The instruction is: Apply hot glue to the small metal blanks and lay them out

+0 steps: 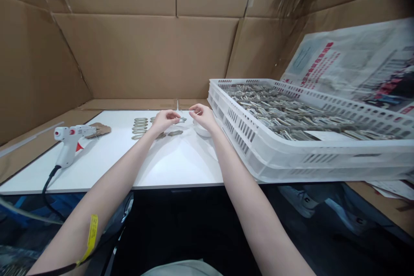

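My left hand (165, 120) is closed in a pinch on a small flat greyish piece (183, 120) that sticks out past the fingertips. Just to its right, my right hand (203, 116) has thumb and fingers drawn together; whatever they hold, if anything, is too small to make out. Below that hand sits a white bowl (202, 131), partly covered by it. Another flat oval piece (175, 133) lies on the white tabletop (181, 168), near the left hand. Several similar pieces (140, 127) form a column left of my hands.
A white glue gun (69, 142) stands at the left, its nozzle by a brown scrap (101, 129). On the right, a large white plastic crate (246, 138) holds many similar pieces. Cardboard walls (145, 56) enclose the table; newspaper (349, 64) covers part of the right one.
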The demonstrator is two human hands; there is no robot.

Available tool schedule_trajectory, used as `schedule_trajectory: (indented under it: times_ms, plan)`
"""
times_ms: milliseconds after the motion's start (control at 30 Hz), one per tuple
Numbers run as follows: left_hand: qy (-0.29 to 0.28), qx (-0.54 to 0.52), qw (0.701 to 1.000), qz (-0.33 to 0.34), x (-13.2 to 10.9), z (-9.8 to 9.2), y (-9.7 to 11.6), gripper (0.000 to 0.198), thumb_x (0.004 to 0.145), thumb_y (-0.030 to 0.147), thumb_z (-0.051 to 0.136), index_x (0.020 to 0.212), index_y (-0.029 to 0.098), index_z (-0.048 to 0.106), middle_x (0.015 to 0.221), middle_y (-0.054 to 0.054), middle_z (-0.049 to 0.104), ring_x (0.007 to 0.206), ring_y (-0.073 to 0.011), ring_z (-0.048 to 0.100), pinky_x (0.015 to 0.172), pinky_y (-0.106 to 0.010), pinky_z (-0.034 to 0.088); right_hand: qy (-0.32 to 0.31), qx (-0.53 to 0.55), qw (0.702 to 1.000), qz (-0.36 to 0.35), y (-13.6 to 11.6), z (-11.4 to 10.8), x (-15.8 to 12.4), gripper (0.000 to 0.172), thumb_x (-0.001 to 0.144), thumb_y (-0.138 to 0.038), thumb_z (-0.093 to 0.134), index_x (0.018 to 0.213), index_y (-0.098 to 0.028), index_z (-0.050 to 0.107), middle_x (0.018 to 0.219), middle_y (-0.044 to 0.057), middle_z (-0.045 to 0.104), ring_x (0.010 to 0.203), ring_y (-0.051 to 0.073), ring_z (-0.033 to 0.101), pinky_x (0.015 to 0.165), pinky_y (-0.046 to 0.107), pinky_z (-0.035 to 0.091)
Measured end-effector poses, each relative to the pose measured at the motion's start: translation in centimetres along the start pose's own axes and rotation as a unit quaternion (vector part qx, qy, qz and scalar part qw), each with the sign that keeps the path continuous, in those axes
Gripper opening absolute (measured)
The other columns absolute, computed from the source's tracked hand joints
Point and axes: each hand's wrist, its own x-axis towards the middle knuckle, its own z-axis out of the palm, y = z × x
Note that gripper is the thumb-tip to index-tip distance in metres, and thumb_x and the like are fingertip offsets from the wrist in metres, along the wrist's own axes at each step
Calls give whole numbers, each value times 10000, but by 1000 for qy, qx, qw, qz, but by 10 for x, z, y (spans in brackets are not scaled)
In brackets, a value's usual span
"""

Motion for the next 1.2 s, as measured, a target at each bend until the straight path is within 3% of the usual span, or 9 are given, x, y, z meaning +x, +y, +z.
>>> schedule_trajectory:
  times_ms: [333, 467, 600, 800, 1100, 1200]
  plan:
    - [-49, -71, 995, 40, -4, 3, 16, 345, 720, 409, 722, 956, 157, 702, 806, -56, 702, 700, -152, 624, 672, -277, 495, -83, 58, 995, -26, 2, 5, -1, 242, 750, -323, 683, 935, -169, 653, 860, 62, 698, 779, 178, 650, 666, 278, 499]
    - [-49, -85, 994, 45, -7, 2, 21, 380, 749, 436, 703, 1015, 164, 682, 733, -26, 672, 572, -122, 584, 585, -260, 487, -101, 71, 992, -22, -1, 4, -4, 295, 741, -348, 699, 972, -173, 645, 803, 41, 684, 737, 170, 642, 640, 268, 489]
    - [-44, -110, 991, 56, -8, 2, 24, 384, 764, 454, 697, 1016, 166, 670, 713, -11, 651, 570, -120, 592, 580, -253, 492, -115, 68, 991, -18, -5, 3, -5, 325, 720, -330, 715, 996, -182, 631, 714, 3, 642, 681, 156, 615, 629, 262, 475]
    - [-23, -147, 987, 58, -7, 3, 28, 430, 765, 508, 698, 992, 145, 652, 810, -45, 681, 574, -113, 615, 612, -270, 523, -123, 71, 990, -21, -8, 9, -6, 300, 747, -375, 671, 966, -173, 634, 669, -4, 626, 624, 143, 579, 599, 254, 449]
    - [67, -165, 981, 76, -4, 1, 39, 333, 819, 401, 648, 1044, 157, 617, 964, -46, 632, 642, -93, 637, 652, -256, 540, -108, 45, 992, -39, -12, 14, -5, 181, 757, -353, 619, 779, -174, 618, 651, 11, 644, 587, 136, 554, 600, 253, 425]
    - [86, -143, 981, 99, -13, -5, 54, 283, 844, 392, 624, 1007, 160, 633, 825, -17, 628, 607, -89, 596, 618, -230, 512, -81, 49, 995, -31, -15, 15, -5, 140, 757, -320, 611, 789, -184, 613, 668, 18, 669, 619, 151, 594, 611, 255, 441]
